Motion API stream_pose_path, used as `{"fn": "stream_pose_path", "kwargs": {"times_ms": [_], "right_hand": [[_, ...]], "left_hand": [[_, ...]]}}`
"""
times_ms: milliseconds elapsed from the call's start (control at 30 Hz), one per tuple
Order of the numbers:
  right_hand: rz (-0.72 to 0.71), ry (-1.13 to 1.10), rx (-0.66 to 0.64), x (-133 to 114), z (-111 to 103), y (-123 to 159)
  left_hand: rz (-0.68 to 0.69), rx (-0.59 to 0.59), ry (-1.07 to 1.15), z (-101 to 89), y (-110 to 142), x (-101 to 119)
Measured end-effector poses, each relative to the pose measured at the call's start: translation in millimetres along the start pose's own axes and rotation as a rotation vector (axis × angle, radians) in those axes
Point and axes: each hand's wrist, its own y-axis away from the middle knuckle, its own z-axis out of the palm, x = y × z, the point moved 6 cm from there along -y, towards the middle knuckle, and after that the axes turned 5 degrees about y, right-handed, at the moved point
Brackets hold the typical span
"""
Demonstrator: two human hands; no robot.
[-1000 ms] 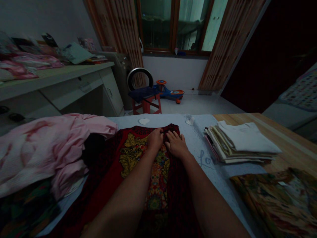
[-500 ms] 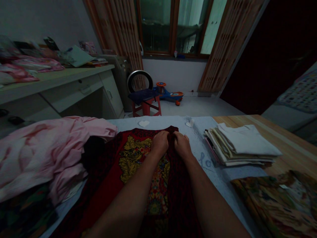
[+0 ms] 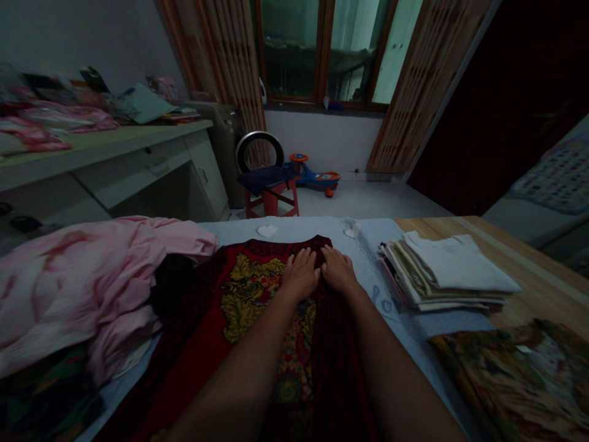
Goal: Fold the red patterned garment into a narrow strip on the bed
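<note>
A dark red garment [image 3: 202, 362] with a gold leaf pattern is spread over the light blue cloth, its right side folded inward. My left hand [image 3: 301, 273] lies palm down on its upper part, fingers stretched out. Just right of it, my right hand [image 3: 338, 268] rests on the folded edge near the top right corner, fingers extended and flat. Both hands press on the fabric without gripping it. My forearms hide part of the pattern.
Pink clothing [image 3: 124, 276] is heaped at the left beside a black piece [image 3: 172, 285]. On the right stand a stack of folded clothes [image 3: 451, 273] and a brown patterned garment [image 3: 515, 374]. Beyond the table are a red stool [image 3: 271, 199] and a blue ride-on toy [image 3: 317, 177].
Both hands have let go of the pinched fabric at the top edge. Their fingers are now stretched out flat on the garment, the left slightly nearer to me.
</note>
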Motion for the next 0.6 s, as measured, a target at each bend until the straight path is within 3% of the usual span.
{"fn": "stream_pose_path", "kwargs": {"times_ms": [133, 267, 367, 600], "right_hand": [[-0.011, 0.043, -0.036, 0, -12, -10], [0.009, 0.081, 0.063, 1, -18, -16], [0.016, 0.067, 0.145, 2, -15, -16], [-0.075, -0.029, 0.190, 2, -6, -18]], "left_hand": [[0.005, -0.003, -0.006, -0.5, 0, 1], [0.010, 0.012, -0.018, -1.4, 1, 2], [0.016, 0.021, -0.026, -2.1, 1, 3], [-0.005, 0.010, 0.007, -1.5, 0, 2]]}}
